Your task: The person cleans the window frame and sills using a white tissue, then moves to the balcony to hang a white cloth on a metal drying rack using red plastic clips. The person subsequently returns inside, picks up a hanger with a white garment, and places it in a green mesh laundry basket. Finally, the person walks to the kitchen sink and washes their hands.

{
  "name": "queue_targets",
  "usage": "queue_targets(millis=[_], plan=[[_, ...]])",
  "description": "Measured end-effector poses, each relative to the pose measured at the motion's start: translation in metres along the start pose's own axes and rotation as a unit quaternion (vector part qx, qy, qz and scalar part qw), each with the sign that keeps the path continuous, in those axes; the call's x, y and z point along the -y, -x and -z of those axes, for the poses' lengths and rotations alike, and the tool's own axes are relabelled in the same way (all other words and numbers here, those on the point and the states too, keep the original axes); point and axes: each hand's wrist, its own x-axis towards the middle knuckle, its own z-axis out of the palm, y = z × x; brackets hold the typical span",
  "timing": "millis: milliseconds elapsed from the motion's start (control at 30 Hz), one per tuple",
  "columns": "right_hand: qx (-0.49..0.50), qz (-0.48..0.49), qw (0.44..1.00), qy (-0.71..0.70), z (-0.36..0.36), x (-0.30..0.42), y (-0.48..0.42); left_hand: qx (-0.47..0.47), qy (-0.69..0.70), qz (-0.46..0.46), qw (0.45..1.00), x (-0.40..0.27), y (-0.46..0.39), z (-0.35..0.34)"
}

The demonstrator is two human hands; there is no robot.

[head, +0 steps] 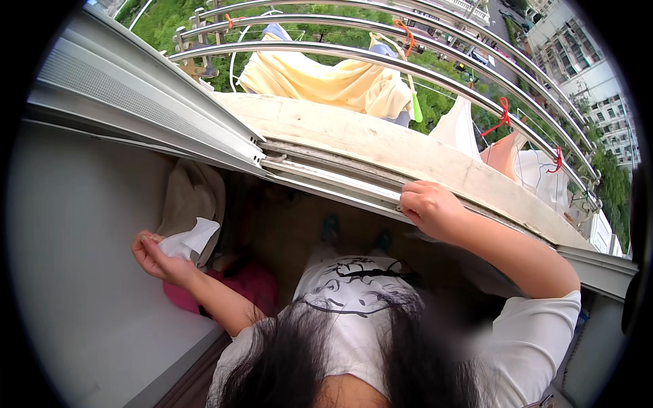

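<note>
At the left, my left hand [166, 260] holds a crumpled white tissue or thin cloth [191, 239], one corner standing up past the fingers. My right hand [433, 209] rests with curled fingers on the metal sliding-window track [331, 178]; whether anything is pinched under those fingers is hidden. Grooves of the track look dirty along their length. Against its left end stands the window's aluminium frame [168, 107]. Beyond the track runs a pale, stained outer sill [357, 132].
Curved steel railings [326, 48] cross outside, tied with red and orange cords. Pale yellow cloth [321, 76] and other laundry [541, 168] hang there, high above a street. Indoors, a beige cloth [191, 199] and a pink item [240, 285] lie beside a grey-white surface [92, 229].
</note>
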Motion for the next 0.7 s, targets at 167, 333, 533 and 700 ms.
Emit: queue_targets(millis=[167,333,533,700], plan=[[-0.075,0.057,0.993,-0.072,-0.037,0.016,-0.089,-0.033,0.003,0.019,0.999,0.005,-0.005,0.019],[-0.188,0.102,0.971,-0.105,-0.074,0.028,-0.164,-0.042,-0.022,0.035,0.998,0.005,-0.005,0.032],[-0.277,0.045,0.932,-0.228,-0.088,0.041,-0.192,-0.036,0.009,0.072,0.997,0.016,-0.001,0.053],[-0.282,0.073,0.947,-0.134,-0.086,0.044,-0.193,-0.008,-0.006,0.07,0.998,0.021,0.005,0.042]])
